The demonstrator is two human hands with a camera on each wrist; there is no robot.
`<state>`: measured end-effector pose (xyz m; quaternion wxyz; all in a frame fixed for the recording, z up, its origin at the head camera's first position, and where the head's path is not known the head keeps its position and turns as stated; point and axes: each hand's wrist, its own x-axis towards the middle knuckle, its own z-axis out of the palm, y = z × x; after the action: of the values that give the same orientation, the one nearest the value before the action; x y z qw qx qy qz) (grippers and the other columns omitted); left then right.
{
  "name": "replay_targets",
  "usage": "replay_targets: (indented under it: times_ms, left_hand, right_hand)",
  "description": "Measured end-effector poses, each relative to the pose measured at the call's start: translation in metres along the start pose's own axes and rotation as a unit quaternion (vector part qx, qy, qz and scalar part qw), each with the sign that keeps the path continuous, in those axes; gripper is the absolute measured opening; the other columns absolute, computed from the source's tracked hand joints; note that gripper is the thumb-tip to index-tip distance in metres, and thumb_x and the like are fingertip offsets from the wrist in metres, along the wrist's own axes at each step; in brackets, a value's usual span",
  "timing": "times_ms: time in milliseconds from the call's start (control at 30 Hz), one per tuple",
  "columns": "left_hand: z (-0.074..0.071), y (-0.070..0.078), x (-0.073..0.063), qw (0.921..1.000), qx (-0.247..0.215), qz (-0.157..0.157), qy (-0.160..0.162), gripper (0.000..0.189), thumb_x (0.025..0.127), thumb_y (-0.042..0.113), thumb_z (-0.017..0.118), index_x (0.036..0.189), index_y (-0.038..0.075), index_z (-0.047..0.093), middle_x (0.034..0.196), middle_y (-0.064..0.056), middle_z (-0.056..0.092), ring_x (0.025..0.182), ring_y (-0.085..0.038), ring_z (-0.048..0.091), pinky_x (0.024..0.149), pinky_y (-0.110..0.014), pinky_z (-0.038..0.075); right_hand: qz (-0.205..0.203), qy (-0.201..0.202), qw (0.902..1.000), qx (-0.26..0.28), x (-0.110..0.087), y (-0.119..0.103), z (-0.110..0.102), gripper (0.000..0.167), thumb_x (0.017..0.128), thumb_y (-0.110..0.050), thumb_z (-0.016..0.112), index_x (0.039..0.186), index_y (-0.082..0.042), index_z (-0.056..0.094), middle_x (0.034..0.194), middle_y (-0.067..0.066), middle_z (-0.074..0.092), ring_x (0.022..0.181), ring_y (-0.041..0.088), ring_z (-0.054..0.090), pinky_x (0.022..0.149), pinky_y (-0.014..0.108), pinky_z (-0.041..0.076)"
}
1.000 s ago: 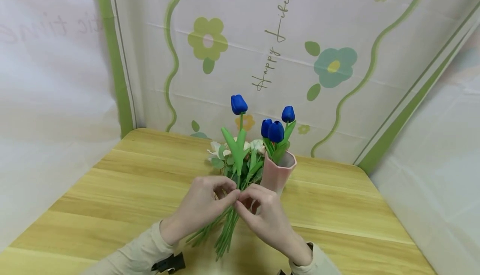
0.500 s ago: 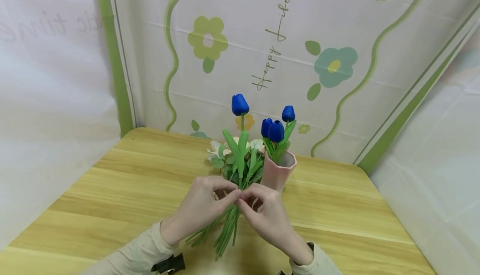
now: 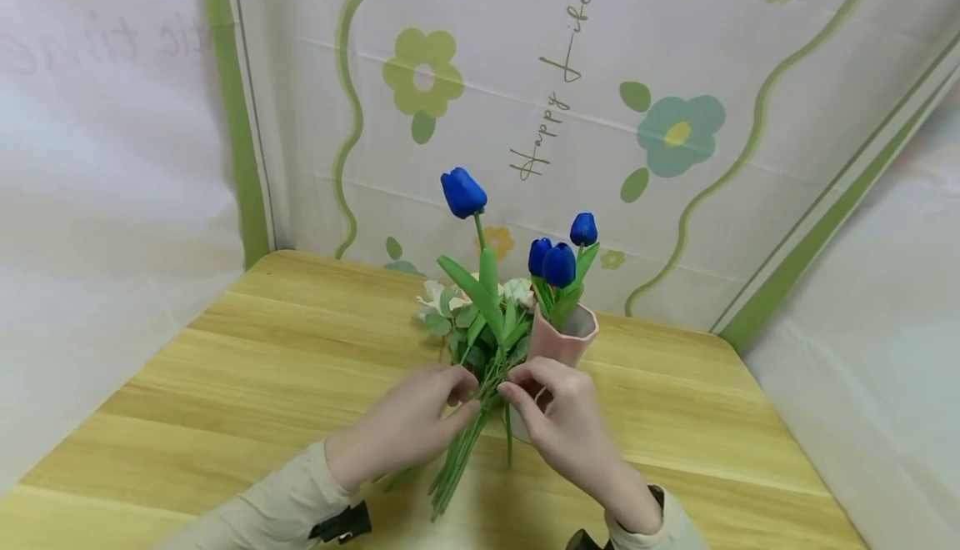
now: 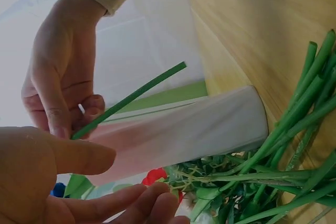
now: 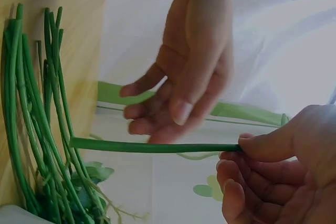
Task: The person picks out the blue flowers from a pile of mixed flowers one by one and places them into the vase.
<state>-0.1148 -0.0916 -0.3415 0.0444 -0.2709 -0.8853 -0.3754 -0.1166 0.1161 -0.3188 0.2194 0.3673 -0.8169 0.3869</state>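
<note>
My right hand [image 3: 566,412] pinches the green stem [image 5: 157,147] of a blue artificial tulip [image 3: 463,192] between thumb and fingers. The bloom leans left above the other flowers, and the stem's cut end sticks out below the fingers. My left hand [image 3: 405,421] is just left of it, fingers loosely bent and holding nothing; in the right wrist view this left hand [image 5: 197,56] is apart from the stem. A bundle of green stems [image 3: 457,462] lies on the table between the hands. Just beyond the right hand stands a pink-and-white vase [image 3: 558,346] holding several blue tulips [image 3: 558,265].
White flowers with leaves [image 3: 442,304] lie at the head of the bundle, left of the vase. A red bloom [image 4: 154,176] shows beside the vase in the left wrist view. Printed curtains [image 3: 487,58] enclose the wooden table [image 3: 247,383] behind and at the sides.
The left hand has let go of the tulip stem. The right hand has moved slightly right with it, and the bloom has tipped to the left. The view has shifted slightly.
</note>
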Motion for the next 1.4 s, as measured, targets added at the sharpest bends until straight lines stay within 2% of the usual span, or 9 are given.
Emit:
replay_targets:
  times_ms: [133,333,633,900,1233,1400]
  left_hand:
    - [0.003,-0.003,-0.001,0.9997,0.014,-0.012,-0.014,0.024,0.097,0.022,0.062,0.113,0.005,0.065,0.101,-0.002,0.062,0.093,-0.015,0.058,0.080,-0.036,0.050]
    - [0.003,-0.003,-0.002,0.9997,0.008,-0.009,-0.020,0.024,0.097,0.021,0.062,0.114,0.004,0.064,0.099,0.001,0.062,0.089,-0.011,0.059,0.077,-0.032,0.051]
    - [0.004,-0.006,-0.003,0.9993,0.011,-0.010,-0.035,0.024,0.097,0.021,0.063,0.114,0.004,0.062,0.099,0.000,0.061,0.090,-0.013,0.059,0.076,-0.033,0.051]
    - [0.002,-0.005,-0.004,0.9983,0.014,-0.010,-0.056,0.031,0.098,0.025,0.062,0.118,0.001,0.061,0.099,0.000,0.061,0.089,-0.013,0.058,0.074,-0.032,0.051]
    - [0.002,-0.004,-0.004,0.9981,0.015,-0.009,-0.058,0.027,0.097,0.026,0.062,0.113,0.004,0.063,0.097,0.002,0.060,0.088,-0.013,0.058,0.074,-0.032,0.051]
    - [0.001,-0.004,-0.004,0.9980,0.018,-0.009,-0.060,0.024,0.097,0.024,0.062,0.112,0.004,0.064,0.097,0.001,0.060,0.088,-0.014,0.059,0.073,-0.032,0.051]
  right_hand:
    - [-0.011,-0.006,0.9997,-0.018,0.004,-0.001,-0.010,0.004,0.091,-0.007,0.071,0.088,-0.008,0.069,0.078,-0.008,0.061,0.062,0.005,0.055,0.051,0.020,0.047]
    - [-0.073,-0.004,0.9949,-0.070,0.022,-0.013,-0.028,0.014,0.083,0.005,0.074,0.087,-0.007,0.068,0.078,-0.007,0.060,0.059,0.002,0.048,0.051,0.017,0.042]
    - [-0.122,-0.063,0.9813,-0.134,0.059,-0.027,-0.056,0.012,0.084,0.001,0.076,0.083,-0.008,0.069,0.079,-0.005,0.061,0.058,0.002,0.046,0.049,0.019,0.040]
    - [-0.157,-0.082,0.9731,-0.148,0.079,-0.028,-0.071,0.011,0.083,0.001,0.076,0.087,-0.008,0.071,0.080,-0.005,0.062,0.061,0.004,0.049,0.050,0.022,0.042]
    - [-0.181,-0.073,0.9663,-0.168,0.095,-0.030,-0.079,0.009,0.083,-0.002,0.077,0.088,-0.007,0.072,0.082,-0.003,0.064,0.061,0.006,0.051,0.052,0.025,0.044]
    - [-0.173,-0.075,0.9659,-0.177,0.099,-0.028,-0.078,0.006,0.085,-0.005,0.077,0.089,-0.008,0.073,0.083,-0.003,0.065,0.064,0.006,0.054,0.053,0.025,0.045]
